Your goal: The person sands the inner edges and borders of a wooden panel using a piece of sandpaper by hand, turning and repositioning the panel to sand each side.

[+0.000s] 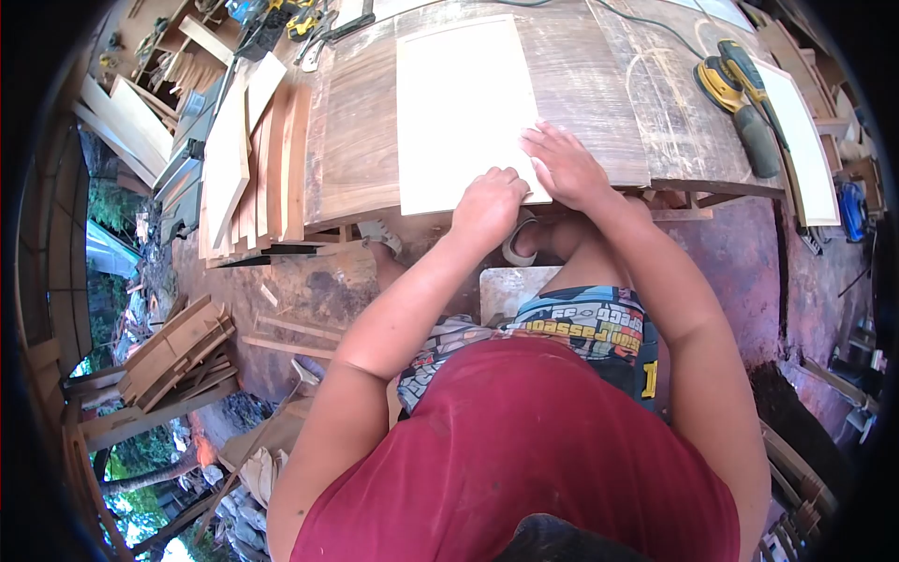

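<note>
A pale, flat rectangular panel (465, 103) lies on the wooden worktable (361, 122), its near edge along the table's front. My left hand (489, 208) rests at the panel's near edge, close to the right corner, with the fingers curled down. What those fingers grip, if anything, is hidden beneath them. Beside it, my right hand (567, 167) lies over the panel's right edge, fingers stretched out and palm down. Its thumb points toward the left hand.
A yellow and black sander (721, 86) sits on the table's right, with a cord running behind. Another white panel (803, 150) leans at the right end. Stacked boards (272, 173) stand at the left. Yellow power tools (304, 21) lie at the back left. Scrap wood (173, 351) is piled lower left.
</note>
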Demonstrator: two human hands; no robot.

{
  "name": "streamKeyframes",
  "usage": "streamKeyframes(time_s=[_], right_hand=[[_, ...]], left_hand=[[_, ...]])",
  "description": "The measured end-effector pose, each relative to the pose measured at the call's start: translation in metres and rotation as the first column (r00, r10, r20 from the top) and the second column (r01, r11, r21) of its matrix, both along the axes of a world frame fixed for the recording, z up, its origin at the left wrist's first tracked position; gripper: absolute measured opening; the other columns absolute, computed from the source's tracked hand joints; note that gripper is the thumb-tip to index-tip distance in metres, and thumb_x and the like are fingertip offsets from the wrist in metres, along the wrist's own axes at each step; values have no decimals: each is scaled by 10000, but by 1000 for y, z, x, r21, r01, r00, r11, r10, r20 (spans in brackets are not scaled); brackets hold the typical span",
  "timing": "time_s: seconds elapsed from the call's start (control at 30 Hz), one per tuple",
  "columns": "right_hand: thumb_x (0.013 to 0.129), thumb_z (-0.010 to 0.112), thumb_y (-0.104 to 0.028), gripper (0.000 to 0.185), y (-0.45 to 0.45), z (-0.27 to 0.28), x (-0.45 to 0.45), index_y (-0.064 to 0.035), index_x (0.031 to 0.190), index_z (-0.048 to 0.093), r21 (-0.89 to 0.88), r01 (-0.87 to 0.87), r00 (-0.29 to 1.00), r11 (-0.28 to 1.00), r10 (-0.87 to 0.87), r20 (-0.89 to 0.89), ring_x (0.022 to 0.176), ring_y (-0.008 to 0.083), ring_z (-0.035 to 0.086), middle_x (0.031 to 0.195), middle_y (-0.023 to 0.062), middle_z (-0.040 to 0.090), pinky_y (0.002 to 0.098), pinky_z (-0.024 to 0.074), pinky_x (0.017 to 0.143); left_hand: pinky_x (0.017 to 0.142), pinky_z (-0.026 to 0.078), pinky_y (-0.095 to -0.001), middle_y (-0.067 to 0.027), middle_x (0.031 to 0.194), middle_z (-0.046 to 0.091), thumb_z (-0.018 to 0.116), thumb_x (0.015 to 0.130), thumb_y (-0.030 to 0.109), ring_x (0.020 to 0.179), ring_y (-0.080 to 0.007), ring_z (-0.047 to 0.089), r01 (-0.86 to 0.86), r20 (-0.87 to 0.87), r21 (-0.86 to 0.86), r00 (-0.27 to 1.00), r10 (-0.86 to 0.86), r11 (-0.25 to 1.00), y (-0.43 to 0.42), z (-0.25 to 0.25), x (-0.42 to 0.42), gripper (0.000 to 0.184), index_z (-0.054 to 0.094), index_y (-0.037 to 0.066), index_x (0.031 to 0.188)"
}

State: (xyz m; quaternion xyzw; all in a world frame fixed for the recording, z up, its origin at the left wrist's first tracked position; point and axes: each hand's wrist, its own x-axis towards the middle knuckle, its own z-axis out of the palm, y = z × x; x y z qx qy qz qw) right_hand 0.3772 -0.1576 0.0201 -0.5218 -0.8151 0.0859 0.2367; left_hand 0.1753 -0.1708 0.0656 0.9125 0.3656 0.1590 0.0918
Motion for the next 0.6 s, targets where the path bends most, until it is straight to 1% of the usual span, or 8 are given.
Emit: streamKeyframes(time_s=[0.13, 0.27, 0.33, 0.5, 0.6], right_hand=[[956, 513, -194, 419, 1, -2, 0, -84, 1357, 566, 11, -10, 1000, 1000, 10, -6, 1444, 282, 371, 1469, 95, 508, 490, 287, 1189], [955, 515, -195, 425, 1, -1, -1, -88, 1364, 560, 20, -4, 1000, 1000, 4, 6, 1442, 286, 372, 1469, 92, 505, 488, 291, 1188], [953, 520, -198, 434, -1, 0, -5, -90, 1373, 551, 37, 8, 1000, 999, -8, 8, 1443, 286, 371, 1469, 87, 502, 483, 292, 1188], [957, 522, -206, 441, -1, -2, -7, -91, 1383, 539, 50, 17, 1000, 999, -18, 20, 1446, 281, 365, 1476, 80, 493, 481, 290, 1192], [962, 521, -215, 449, -1, -3, -7, -94, 1394, 529, 44, 25, 999, 999, -26, 34, 1449, 278, 362, 1486, 78, 483, 478, 282, 1198]], left_hand=[[815, 518, -395, -94, 911, 647, 614, 795, 50, 894, -287, 624, 18, -33, 24, 999, -17, 1000, 2, -4, 10, 142, 709, 67, 899], [811, 520, -392, -87, 915, 648, 614, 798, 55, 898, -289, 623, 35, -15, 13, 999, -35, 999, 3, -1, 4, 147, 703, 69, 914], [809, 520, -391, -87, 917, 649, 617, 795, 54, 901, -289, 623, 35, -22, 1, 999, -35, 999, 3, 2, -4, 155, 703, 70, 922], [818, 519, -397, -89, 929, 658, 609, 792, 38, 912, -292, 626, 3, -21, 34, 1000, -2, 999, 7, 9, -39, 190, 709, 73, 950], [832, 518, -393, -87, 937, 667, 598, 792, 21, 932, -292, 627, -29, -75, 46, 997, 33, 999, 12, 13, -65, 213, 714, 86, 959]])
